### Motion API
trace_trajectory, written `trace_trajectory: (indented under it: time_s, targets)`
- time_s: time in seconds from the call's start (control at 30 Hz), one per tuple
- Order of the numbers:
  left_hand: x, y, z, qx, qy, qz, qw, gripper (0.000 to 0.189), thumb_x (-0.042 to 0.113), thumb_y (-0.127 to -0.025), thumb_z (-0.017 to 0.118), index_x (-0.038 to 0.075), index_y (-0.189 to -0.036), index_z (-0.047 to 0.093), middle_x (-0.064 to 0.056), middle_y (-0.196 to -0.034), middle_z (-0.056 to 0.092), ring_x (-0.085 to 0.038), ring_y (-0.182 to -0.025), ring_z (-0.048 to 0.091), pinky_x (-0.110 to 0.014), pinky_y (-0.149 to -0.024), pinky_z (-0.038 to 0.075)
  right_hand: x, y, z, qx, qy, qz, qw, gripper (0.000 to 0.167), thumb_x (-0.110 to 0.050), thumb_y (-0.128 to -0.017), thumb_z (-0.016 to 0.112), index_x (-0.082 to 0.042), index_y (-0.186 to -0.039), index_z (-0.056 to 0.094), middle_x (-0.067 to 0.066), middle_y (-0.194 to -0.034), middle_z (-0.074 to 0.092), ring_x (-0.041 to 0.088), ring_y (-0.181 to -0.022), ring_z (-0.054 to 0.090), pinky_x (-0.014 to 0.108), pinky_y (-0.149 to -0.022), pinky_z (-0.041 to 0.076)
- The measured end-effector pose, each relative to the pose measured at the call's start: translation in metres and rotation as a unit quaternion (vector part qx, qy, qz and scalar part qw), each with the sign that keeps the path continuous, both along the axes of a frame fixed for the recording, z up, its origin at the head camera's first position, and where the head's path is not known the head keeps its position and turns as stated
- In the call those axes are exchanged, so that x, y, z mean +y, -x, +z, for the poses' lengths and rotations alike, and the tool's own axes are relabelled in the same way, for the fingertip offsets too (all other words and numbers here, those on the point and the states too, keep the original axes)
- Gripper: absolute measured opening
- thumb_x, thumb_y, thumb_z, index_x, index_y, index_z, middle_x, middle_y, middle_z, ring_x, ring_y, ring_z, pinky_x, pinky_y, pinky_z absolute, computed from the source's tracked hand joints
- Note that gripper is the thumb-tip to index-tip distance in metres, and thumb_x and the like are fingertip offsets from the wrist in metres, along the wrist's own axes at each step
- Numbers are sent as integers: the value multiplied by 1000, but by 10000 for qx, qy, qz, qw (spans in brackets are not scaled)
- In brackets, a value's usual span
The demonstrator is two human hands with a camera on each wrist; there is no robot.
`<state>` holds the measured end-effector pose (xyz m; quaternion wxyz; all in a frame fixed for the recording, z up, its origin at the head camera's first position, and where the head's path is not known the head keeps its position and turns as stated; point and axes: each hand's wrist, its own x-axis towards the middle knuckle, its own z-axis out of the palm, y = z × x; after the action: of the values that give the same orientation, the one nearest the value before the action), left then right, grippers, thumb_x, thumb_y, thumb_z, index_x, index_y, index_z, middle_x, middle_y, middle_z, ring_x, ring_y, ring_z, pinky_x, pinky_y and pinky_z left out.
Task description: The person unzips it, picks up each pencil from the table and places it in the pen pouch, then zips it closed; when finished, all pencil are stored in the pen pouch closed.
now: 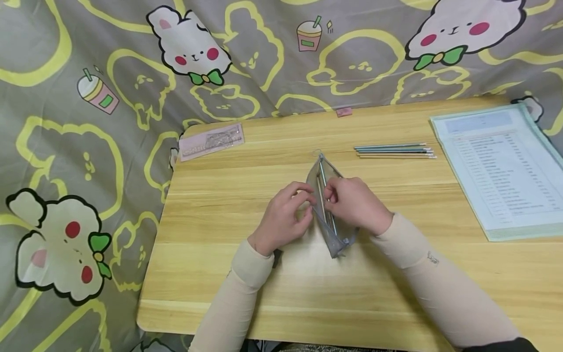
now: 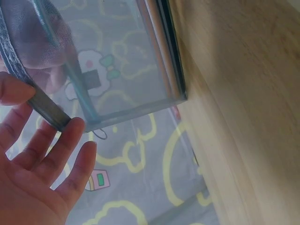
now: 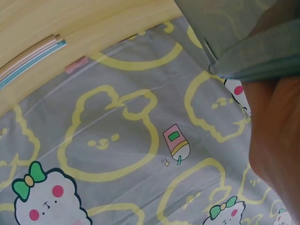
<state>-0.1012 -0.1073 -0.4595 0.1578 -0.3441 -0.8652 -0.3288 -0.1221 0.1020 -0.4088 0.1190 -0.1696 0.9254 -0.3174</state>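
Observation:
A grey mesh zip pouch (image 1: 336, 247) stands on its edge on the table, its long opening facing up. Several pencils (image 1: 322, 171) lie lengthwise inside it, and a teal one shows through the mesh in the left wrist view. My left hand (image 1: 283, 215) pinches the zipped rim on the left side, thumb on one face and fingers on the other. My right hand (image 1: 354, 203) reaches into the opening with curled fingers, at a pencil; its fingertips are partly hidden by the rim. Through the mesh in the left wrist view, the right hand (image 2: 44, 35) appears behind the netting.
Several more pencils (image 1: 396, 151) lie side by side behind my right hand. A pale blue folder (image 1: 506, 171) with a printed sheet is at the right. A pink flat packet (image 1: 211, 142) lies back left, and a small pink eraser-like block (image 1: 344, 112) sits by the patterned curtain (image 1: 272, 63).

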Motion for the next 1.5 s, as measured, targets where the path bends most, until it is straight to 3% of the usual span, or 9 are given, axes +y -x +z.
trace_trajectory:
  time_s: [0.17, 0.37, 0.53, 0.7, 0.83, 0.93, 1.13, 1.33, 1.5]
  targets:
    - [1, 0, 1, 14, 34, 2, 10000, 12, 7, -86, 68, 8, -98, 70, -11, -120, 69, -26, -101, 70, -37, -88, 60, 1, 1, -1, 148, 5, -52, 9999, 10, -8, -89, 73, -1, -97, 70, 6, -82, 70, 17, -73, 63, 32, -65, 55]
    - [1, 1, 1, 16, 66, -9, 10000, 11, 7, -87, 69, 8, -98, 70, -10, -120, 69, -25, -101, 70, -37, -88, 60, 19, 5, 15, 258, 352, -224, 9988, 15, -10, -91, 71, -2, -104, 72, 9, -92, 75, 19, -78, 68, 34, -68, 56]
    - [2, 2, 2, 22, 72, -1, 10000, 12, 7, -87, 68, 8, -98, 70, -11, -120, 69, -26, -103, 70, -38, -89, 60, 56, 24, 20, 417, 507, -532, 9964, 16, -19, -95, 69, -8, -107, 73, 7, -92, 76, 16, -73, 67, 30, -67, 51]
    - [2, 2, 2, 12, 108, 1, 9999, 11, 6, -87, 68, 8, -98, 70, -11, -120, 69, -26, -104, 70, -38, -89, 60, 108, 60, -14, 461, 421, -1185, 9910, 21, -25, -98, 69, -8, -111, 73, 14, -101, 76, 22, -77, 70, 29, -66, 48]
    - [2, 1, 1, 19, 117, -13, 9999, 10, 6, -87, 68, 8, -97, 70, -11, -120, 70, -27, -104, 70, -38, -89, 60, 146, 82, -49, 497, 101, -1393, 9890, 28, -23, -100, 68, -1, -118, 70, 25, -116, 71, 39, -99, 70, 46, -81, 53]
    - [2, 1, 1, 19, 92, -26, 10000, 10, 6, -87, 69, 8, -97, 69, -11, -120, 70, -27, -104, 70, -38, -90, 60, 162, 90, -66, 419, 46, -1321, 9903, 32, -17, -100, 65, 4, -123, 65, 32, -122, 66, 48, -109, 65, 61, -92, 51]
    - [3, 2, 1, 43, 90, -18, 9999, 10, 5, -87, 69, 8, -97, 70, -10, -119, 70, -26, -104, 70, -37, -88, 60, 166, 91, -81, 210, -351, -893, 9952, 33, -9, -97, 63, 8, -125, 63, 33, -123, 66, 49, -116, 61, 65, -104, 46]
    - [3, 2, 3, 42, 66, -33, 10000, 11, 5, -87, 69, 8, -97, 70, -11, -119, 70, -26, -104, 70, -37, -88, 60, 157, 85, -77, 263, -961, -447, 9940, 28, -4, -88, 62, 5, -114, 68, 24, -104, 70, 39, -96, 64, 59, -88, 52]
    - [3, 3, 2, 54, 75, -21, 10000, 11, 5, -87, 69, 8, -97, 70, -11, -119, 70, -26, -104, 70, -37, -89, 60, 145, 79, -70, -130, -1240, 100, 9921, 24, -5, -80, 67, 0, -103, 69, 11, -86, 67, 28, -81, 59, 48, -76, 51]
